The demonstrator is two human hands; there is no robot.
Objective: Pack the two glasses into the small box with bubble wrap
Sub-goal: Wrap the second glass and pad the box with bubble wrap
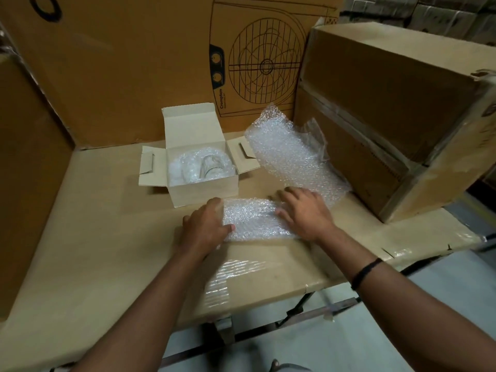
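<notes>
Cardboard-covered surface (107, 224), seen from the near edge.

Small box (204, 189): white card, open, lid flap upright at the back, side flaps spread left and right. Sits at 11 o'clock from the hands. Inside it, one glass (208, 166) lies in bubble wrap. No second glass can be seen bare.

Bubble-wrapped bundle (255, 218): lies flat on the surface just in front of the box, long axis left to right. Contents cannot be made out through the wrap.

Left hand (206, 224): at the bundle's 9 o'clock end, fingers curled over that end, thumb on top. It grips the bundle.
Right hand (308, 213): at the 3 o'clock end, fingers fairly straight and spread, lying flat on the wrap. A black wristband (366, 272) is on this forearm.

Loose bubble-wrap sheet (290, 154): at 1 o'clock from the bundle, beside the box's right flap, far edge curling up.

Large carton with fan drawing (134, 76) stands at 12 o'clock. Taped carton (389, 103) is at 2 o'clock, touching the loose sheet.
</notes>
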